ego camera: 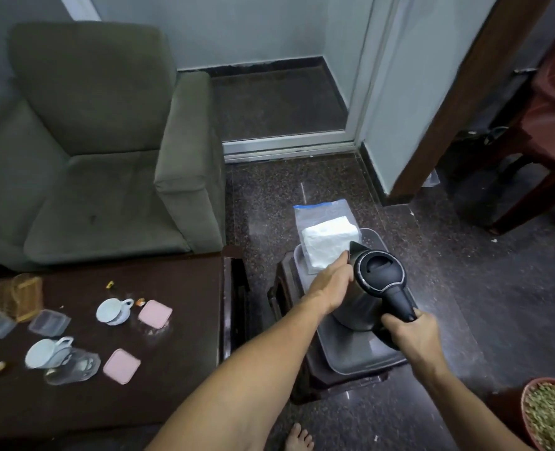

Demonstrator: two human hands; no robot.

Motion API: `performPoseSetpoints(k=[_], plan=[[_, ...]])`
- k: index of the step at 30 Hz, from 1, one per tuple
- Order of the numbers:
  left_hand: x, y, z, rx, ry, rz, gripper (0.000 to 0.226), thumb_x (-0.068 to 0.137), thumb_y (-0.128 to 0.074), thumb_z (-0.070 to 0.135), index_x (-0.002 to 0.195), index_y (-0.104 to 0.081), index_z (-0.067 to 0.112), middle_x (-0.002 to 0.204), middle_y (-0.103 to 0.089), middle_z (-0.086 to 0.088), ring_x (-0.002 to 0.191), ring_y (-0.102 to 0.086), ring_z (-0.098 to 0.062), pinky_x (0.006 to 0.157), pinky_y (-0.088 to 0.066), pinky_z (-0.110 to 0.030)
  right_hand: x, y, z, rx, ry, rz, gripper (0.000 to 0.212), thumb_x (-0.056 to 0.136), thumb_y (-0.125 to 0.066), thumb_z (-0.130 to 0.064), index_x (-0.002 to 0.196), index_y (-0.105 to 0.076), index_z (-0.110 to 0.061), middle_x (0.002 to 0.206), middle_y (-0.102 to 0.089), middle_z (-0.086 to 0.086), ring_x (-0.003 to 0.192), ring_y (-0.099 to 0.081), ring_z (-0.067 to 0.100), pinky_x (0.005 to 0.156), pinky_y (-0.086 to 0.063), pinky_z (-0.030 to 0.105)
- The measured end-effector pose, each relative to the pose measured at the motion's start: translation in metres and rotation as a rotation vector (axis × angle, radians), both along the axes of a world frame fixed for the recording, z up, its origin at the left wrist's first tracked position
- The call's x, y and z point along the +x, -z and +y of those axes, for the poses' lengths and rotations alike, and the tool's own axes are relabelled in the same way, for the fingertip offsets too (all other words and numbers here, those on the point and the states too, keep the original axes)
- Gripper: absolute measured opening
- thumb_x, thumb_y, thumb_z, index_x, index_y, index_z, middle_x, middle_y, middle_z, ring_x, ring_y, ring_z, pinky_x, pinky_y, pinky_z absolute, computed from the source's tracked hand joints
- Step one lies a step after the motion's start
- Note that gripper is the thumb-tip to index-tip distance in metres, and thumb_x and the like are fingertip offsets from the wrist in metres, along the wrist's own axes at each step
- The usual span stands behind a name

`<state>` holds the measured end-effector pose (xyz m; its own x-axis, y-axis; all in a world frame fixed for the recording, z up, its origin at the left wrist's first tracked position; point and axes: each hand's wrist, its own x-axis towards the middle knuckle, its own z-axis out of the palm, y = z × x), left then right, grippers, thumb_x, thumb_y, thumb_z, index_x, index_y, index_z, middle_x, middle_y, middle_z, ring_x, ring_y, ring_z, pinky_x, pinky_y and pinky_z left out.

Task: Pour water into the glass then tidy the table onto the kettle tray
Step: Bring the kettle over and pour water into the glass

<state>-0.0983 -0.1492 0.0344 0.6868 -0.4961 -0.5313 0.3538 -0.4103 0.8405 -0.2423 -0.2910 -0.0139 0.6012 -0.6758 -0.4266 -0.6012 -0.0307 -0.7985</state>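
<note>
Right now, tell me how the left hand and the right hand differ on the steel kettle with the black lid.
The left hand lies with straight fingers flat against the steel kettle with a black lid, while the right hand curls its fingers round the black handle. The left hand is at the spout side, by the white packet in a clear bag; the right hand is at the handle end. Both touch the kettle.

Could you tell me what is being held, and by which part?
The right hand grips the kettle by its handle; the left hand rests against its side.
</note>
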Motion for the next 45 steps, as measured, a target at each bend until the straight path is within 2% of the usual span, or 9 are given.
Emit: performPoseSetpoints(k=[4, 9, 14, 19, 22, 30, 35, 39, 45], plan=[[0.003, -0.039, 0.025, -0.015, -0.096, -0.059, 0.073, 0.064, -0.041, 0.032, 0.135, -0.06, 0.035, 0.139, -0.057, -0.001, 0.134, -0.045, -0.026, 0.106, -0.037, -0.025, 0.023, -0.025, 0.006, -0.054, -0.082, -0.016, 0.027, 0.051, -0.074, -0.03, 0.066, -0.066, -0.009, 0.049, -0.054, 0.003, 0.052, -0.054, 0.018, 0.053, -0.055, 0.066], [0.012, -0.092, 0.081, 0.051, -0.165, -0.129, 0.087, 0.07, -0.036, 0.036, 0.157, -0.041, 0.035, 0.16, -0.047, -0.011, 0.145, -0.044, -0.03, 0.119, -0.034, -0.04, 0.061, -0.069, 0.055, -0.078, -0.156, -0.089, 0.027, 0.05, -0.071, -0.027, 0.064, -0.065, -0.006, 0.046, -0.054, 0.003, 0.047, -0.051, 0.018, 0.051, -0.056, 0.052], [0.021, -0.122, 0.158, 0.106, -0.209, -0.216, 0.085, 0.074, -0.031, 0.037, 0.158, -0.04, 0.031, 0.159, -0.048, -0.009, 0.143, -0.046, -0.031, 0.118, -0.035, -0.042, 0.088, -0.102, 0.131, -0.06, -0.236, -0.161, 0.038, 0.043, -0.066, -0.032, 0.057, -0.056, 0.001, 0.045, -0.049, -0.001, 0.046, -0.047, 0.015, 0.043, -0.044, 0.033], [0.02, -0.135, 0.24, 0.137, -0.306, -0.241, 0.087, 0.075, -0.029, 0.035, 0.161, -0.035, 0.021, 0.166, -0.036, -0.007, 0.152, -0.035, -0.024, 0.123, -0.028, -0.037, 0.11, -0.11, 0.204, -0.084, -0.359, -0.142, 0.037, 0.049, -0.068, -0.035, 0.062, -0.061, -0.001, 0.053, -0.056, 0.009, 0.054, -0.055, 0.021, 0.05, -0.055, 0.055], [0.018, -0.138, 0.291, 0.158, -0.361, -0.248, 0.083, 0.08, -0.029, 0.032, 0.161, -0.035, 0.013, 0.167, -0.035, -0.01, 0.153, -0.033, -0.024, 0.123, -0.026, -0.034, 0.119, -0.113, 0.25, -0.162, -0.435, -0.148, 0.032, 0.048, -0.066, -0.04, 0.066, -0.068, -0.014, 0.046, -0.056, 0.0, 0.048, -0.053, 0.016, 0.045, -0.051, 0.045], [0.013, -0.124, 0.419, 0.168, -0.433, -0.268, 0.059, 0.1, -0.037, 0.012, 0.158, -0.041, 0.02, 0.161, -0.046, -0.009, 0.146, -0.043, -0.027, 0.118, -0.033, -0.038, 0.117, -0.119, 0.382, -0.144, -0.48, -0.142, 0.041, 0.05, -0.066, -0.036, 0.06, -0.057, 0.003, 0.048, -0.056, 0.003, 0.049, -0.055, 0.016, 0.048, -0.045, 0.032], [0.009, -0.114, 0.487, 0.138, -0.412, -0.253, 0.062, 0.091, -0.038, 0.018, 0.152, -0.05, 0.027, 0.151, -0.057, -0.007, 0.138, -0.05, -0.026, 0.102, -0.036, -0.029, 0.111, -0.114, 0.447, -0.152, -0.484, -0.137, 0.037, 0.054, -0.068, -0.032, 0.058, -0.053, 0.002, 0.05, -0.052, 0.003, 0.051, -0.052, 0.016, 0.05, -0.045, 0.033], [0.006, -0.111, 0.529, 0.133, -0.433, -0.238, 0.076, 0.077, -0.033, 0.026, 0.15, -0.053, 0.03, 0.148, -0.06, -0.01, 0.138, -0.05, -0.032, 0.114, -0.04, -0.04, 0.103, -0.107, 0.486, -0.127, -0.481, -0.125, 0.029, 0.049, -0.065, -0.037, 0.05, -0.049, -0.013, 0.048, -0.048, 0.001, 0.048, -0.047, 0.015, 0.047, -0.039, 0.032], [-0.006, -0.097, 0.561, 0.122, -0.504, -0.22, 0.072, 0.082, -0.035, 0.022, 0.151, -0.052, 0.032, 0.153, -0.056, -0.006, 0.142, -0.048, -0.03, 0.111, -0.039, -0.035, 0.101, -0.101, 0.515, -0.113, -0.551, -0.103, 0.03, 0.047, -0.065, -0.039, 0.05, -0.048, -0.014, 0.047, -0.047, -0.003, 0.049, -0.048, 0.015, 0.048, -0.04, 0.033]])
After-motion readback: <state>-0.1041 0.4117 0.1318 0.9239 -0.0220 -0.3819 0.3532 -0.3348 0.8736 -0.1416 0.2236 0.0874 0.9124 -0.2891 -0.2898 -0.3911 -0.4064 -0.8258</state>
